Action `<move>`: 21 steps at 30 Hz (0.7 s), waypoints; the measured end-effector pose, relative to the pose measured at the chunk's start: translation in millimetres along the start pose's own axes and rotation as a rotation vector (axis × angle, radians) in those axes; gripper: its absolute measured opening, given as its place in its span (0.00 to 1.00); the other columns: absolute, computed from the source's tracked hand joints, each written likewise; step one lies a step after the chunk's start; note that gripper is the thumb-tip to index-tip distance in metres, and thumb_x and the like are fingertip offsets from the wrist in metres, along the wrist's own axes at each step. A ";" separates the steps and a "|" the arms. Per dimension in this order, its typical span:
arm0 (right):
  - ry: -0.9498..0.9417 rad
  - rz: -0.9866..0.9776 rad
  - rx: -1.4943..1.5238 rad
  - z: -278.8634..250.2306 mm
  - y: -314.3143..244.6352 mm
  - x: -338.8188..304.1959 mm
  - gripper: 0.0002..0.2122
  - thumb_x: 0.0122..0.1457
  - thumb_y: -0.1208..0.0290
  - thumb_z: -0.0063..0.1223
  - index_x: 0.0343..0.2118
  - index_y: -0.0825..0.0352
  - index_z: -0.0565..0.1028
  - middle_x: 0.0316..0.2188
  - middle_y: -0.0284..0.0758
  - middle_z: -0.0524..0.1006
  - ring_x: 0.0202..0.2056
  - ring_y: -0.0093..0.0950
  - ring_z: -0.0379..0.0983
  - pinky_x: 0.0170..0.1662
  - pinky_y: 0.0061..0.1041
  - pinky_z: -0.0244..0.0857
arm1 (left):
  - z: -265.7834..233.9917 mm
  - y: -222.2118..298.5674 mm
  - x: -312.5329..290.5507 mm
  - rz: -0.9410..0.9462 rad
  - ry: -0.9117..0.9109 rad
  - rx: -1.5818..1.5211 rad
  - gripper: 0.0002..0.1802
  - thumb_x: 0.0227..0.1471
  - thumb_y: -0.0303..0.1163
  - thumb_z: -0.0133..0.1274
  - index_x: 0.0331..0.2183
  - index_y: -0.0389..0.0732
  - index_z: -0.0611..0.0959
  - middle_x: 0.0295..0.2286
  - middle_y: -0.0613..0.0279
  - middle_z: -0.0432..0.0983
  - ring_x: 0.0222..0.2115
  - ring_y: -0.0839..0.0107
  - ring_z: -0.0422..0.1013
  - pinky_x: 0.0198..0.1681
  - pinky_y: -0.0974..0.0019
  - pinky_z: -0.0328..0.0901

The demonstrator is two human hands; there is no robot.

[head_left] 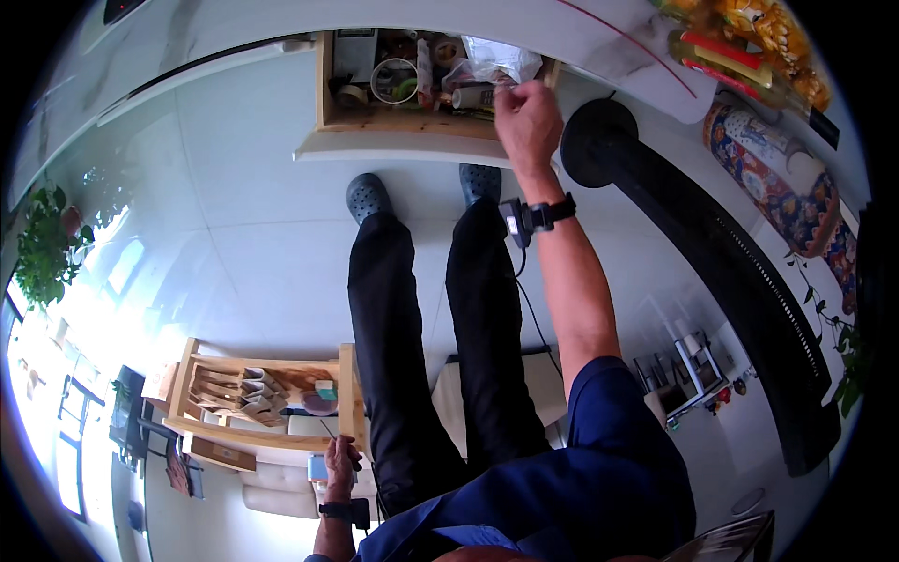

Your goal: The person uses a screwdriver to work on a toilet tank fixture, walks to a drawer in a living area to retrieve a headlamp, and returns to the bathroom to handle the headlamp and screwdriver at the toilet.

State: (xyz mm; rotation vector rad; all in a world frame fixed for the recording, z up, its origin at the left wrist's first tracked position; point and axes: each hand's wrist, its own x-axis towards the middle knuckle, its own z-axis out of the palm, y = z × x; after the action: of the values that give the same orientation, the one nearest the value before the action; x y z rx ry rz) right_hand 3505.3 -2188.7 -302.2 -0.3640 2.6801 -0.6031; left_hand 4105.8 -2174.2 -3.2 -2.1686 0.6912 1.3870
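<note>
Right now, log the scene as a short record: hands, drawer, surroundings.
right hand: right hand, fingers curled, at the right end of the drawer; grip unclear
left hand: left hand, low at the person's left side; grip unclear
drawer: pulled open, crowded with small things
drawer, right side: crumpled white bag
feet: dark clogs
person's right: black tower fan

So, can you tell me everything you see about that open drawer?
The drawer is pulled out from under a white, marble-look countertop, toward the person. It looks like an open-topped box with pale wooden walls and a white front panel. Inside, it's crowded with small odds and ends, with crumpled, shiny whitish plastic toward the right. The right hand is at its right front part; I can't tell whether it touches the wood.
</note>
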 end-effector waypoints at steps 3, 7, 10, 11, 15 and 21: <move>-0.112 -0.628 0.167 13.8 -9.2 -5.0 0.08 0.53 0.70 0.57 0.36 0.63 0.76 0.34 0.37 0.78 0.38 0.40 0.75 0.41 0.37 0.70 | 10.0 12.9 -2.3 -0.013 -0.045 0.033 0.19 0.62 0.44 0.45 0.33 0.37 0.76 0.14 0.66 0.65 0.13 0.77 0.62 0.17 0.73 0.57; -0.299 -0.673 -0.138 33.8 -21.4 21.6 0.12 0.56 0.66 0.55 0.42 0.62 0.77 0.42 0.37 0.76 0.46 0.39 0.73 0.48 0.35 0.69 | 8.2 7.4 -2.3 -0.032 -0.026 0.006 0.19 0.62 0.46 0.46 0.33 0.39 0.76 0.15 0.66 0.66 0.14 0.77 0.64 0.15 0.74 0.59; -0.240 -0.603 -0.277 26.8 -1.7 20.1 0.12 0.56 0.63 0.55 0.41 0.63 0.77 0.40 0.37 0.77 0.45 0.38 0.73 0.46 0.35 0.69 | 2.9 -2.8 3.8 -0.053 0.011 -0.015 0.19 0.63 0.46 0.44 0.33 0.38 0.76 0.15 0.67 0.66 0.14 0.78 0.63 0.15 0.74 0.58; -0.214 -0.552 -0.363 24.4 6.1 22.1 0.13 0.56 0.60 0.55 0.39 0.62 0.78 0.36 0.37 0.78 0.44 0.38 0.74 0.44 0.36 0.70 | 5.7 -0.4 3.8 -0.046 -0.010 -0.002 0.19 0.63 0.46 0.44 0.33 0.38 0.76 0.15 0.67 0.66 0.14 0.78 0.63 0.15 0.74 0.57; -0.141 -0.387 -0.468 22.6 28.1 29.3 0.13 0.55 0.56 0.56 0.30 0.62 0.80 0.33 0.40 0.79 0.38 0.38 0.76 0.42 0.35 0.71 | 9.7 -6.1 3.5 -0.033 -0.046 -0.048 0.19 0.64 0.45 0.44 0.33 0.38 0.76 0.15 0.67 0.66 0.14 0.78 0.63 0.15 0.74 0.58; -0.165 -0.571 -0.446 47.9 -11.8 18.2 0.20 0.50 0.58 0.63 0.39 0.68 0.75 0.35 0.44 0.79 0.39 0.41 0.76 0.45 0.37 0.69 | 15.7 -7.2 -0.2 -0.076 -0.044 -0.075 0.19 0.63 0.45 0.44 0.34 0.38 0.76 0.15 0.66 0.67 0.14 0.77 0.64 0.14 0.74 0.57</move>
State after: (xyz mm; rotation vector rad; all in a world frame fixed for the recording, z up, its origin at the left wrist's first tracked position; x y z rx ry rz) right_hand 3510.4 -2222.1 -342.5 -1.2656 2.5172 -0.0944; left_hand 4099.7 -2158.8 -8.1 -2.1911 0.5430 1.4374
